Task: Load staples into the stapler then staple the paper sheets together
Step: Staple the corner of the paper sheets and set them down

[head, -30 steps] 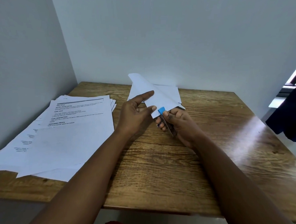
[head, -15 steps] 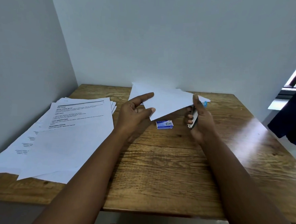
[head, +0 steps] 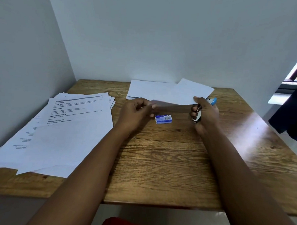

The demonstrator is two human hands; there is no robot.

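Observation:
My right hand [head: 207, 115] grips a stapler [head: 213, 100] with a blue tip and a metal underside. Its thumb presses the near right corner of the white paper sheets [head: 185, 93] against the stapler. The sheets hang just above the back of the table, and their near left corner is blurred. My left hand [head: 135, 113] hovers beside that corner with loosely curled fingers, and I see nothing in its grip. A small blue and white staple box [head: 163, 119] lies flat on the table between my hands.
A wide pile of printed papers [head: 71, 125] covers the left of the wooden table [head: 167, 165]. More white sheets [head: 142, 89] lie at the back by the wall. Walls close the left and back sides. A dark cloth [head: 295, 116] hangs at the right.
My right hand took the stapler from the near corner to the sheets' right side. The sheets swung back and right and lie flatter. My left hand's pinch on the corner loosened. The staple box came into view.

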